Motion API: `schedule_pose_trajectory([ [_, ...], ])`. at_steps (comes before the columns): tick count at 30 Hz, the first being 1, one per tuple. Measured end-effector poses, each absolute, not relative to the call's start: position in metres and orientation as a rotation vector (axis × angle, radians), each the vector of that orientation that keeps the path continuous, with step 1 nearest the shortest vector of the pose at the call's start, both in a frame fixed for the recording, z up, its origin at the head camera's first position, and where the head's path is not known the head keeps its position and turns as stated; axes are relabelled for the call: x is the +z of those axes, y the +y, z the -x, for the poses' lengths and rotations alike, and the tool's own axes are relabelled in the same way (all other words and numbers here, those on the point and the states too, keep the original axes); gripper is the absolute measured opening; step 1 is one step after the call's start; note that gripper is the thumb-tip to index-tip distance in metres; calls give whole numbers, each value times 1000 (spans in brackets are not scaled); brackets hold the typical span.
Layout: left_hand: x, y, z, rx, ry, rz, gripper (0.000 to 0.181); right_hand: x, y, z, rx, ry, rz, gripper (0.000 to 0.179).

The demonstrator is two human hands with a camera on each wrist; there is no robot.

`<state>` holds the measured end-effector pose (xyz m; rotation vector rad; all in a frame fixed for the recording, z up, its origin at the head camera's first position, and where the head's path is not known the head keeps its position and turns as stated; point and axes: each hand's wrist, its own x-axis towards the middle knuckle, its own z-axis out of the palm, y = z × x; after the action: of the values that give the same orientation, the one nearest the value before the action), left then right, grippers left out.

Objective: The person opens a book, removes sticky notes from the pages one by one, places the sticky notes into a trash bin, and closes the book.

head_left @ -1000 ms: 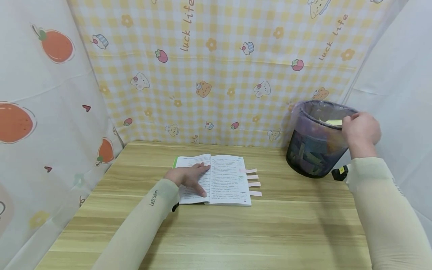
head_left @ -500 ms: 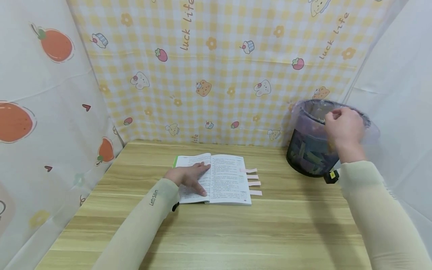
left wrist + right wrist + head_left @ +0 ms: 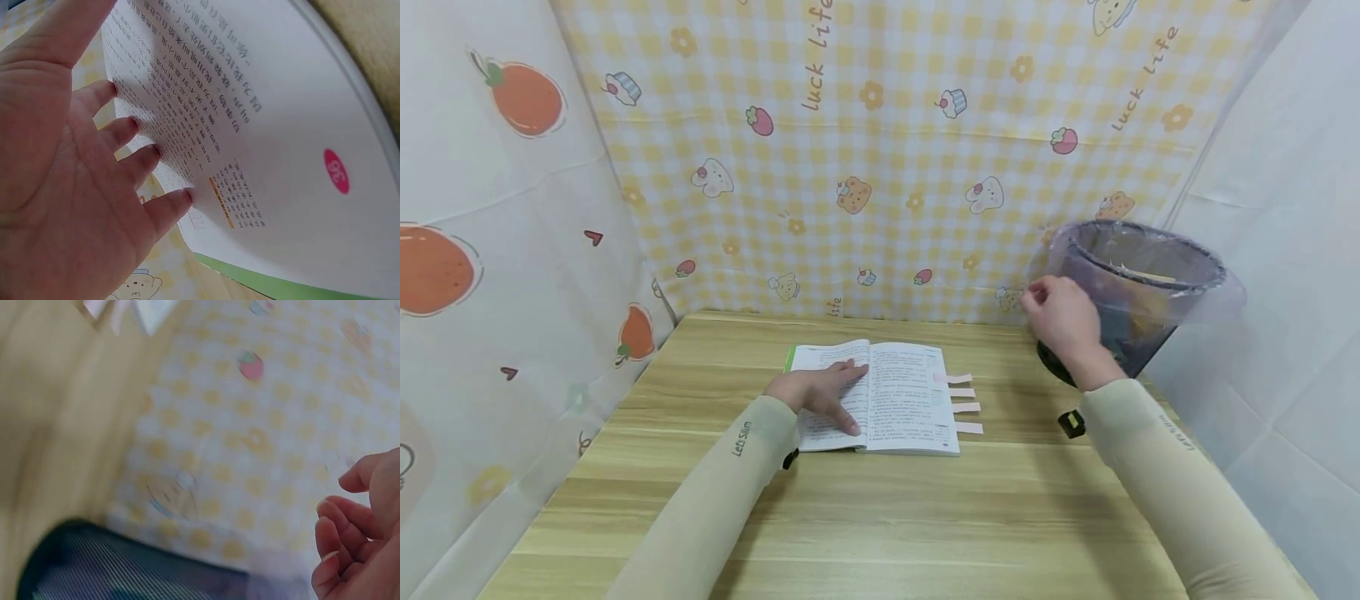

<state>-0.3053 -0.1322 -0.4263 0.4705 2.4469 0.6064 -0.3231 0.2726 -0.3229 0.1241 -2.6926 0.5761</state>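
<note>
An open book [image 3: 908, 396] with printed text lies on the wooden table. My left hand [image 3: 823, 395] rests on its left page with straight fingers; in the left wrist view the fingertips touch that page, which has a pink page-number oval [image 3: 336, 170]. Several pale pink sticky strips [image 3: 966, 407] stick out past the book's right edge. My right hand [image 3: 1063, 317] is in the air in front of a waste bin [image 3: 1157, 325], overlapping its left side in the head view. Its fingers are loosely curled, and the right wrist view shows nothing between them.
The dark mesh bin has a thin translucent purple liner [image 3: 1213, 304] folded over its rim, with yellowish paper [image 3: 1142, 273] inside. A checked curtain [image 3: 895, 167] closes off the back of the table [image 3: 865, 525]. White cloths hang at left and right.
My right hand has moved from the bin's right rim, across its opening, to the left and nearer the book. My left hand and the book have stayed put.
</note>
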Motion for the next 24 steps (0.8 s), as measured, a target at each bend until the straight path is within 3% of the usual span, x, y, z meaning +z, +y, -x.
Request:
schedule_pose_trajectory([
  [13,-422,-132,302,618,2443,-474,124,-413,239,339,535,-3005,-323,42],
  [24,-421,-132,299,636,2442,-478,122,-449,230,338,436,-3185,-379,43],
])
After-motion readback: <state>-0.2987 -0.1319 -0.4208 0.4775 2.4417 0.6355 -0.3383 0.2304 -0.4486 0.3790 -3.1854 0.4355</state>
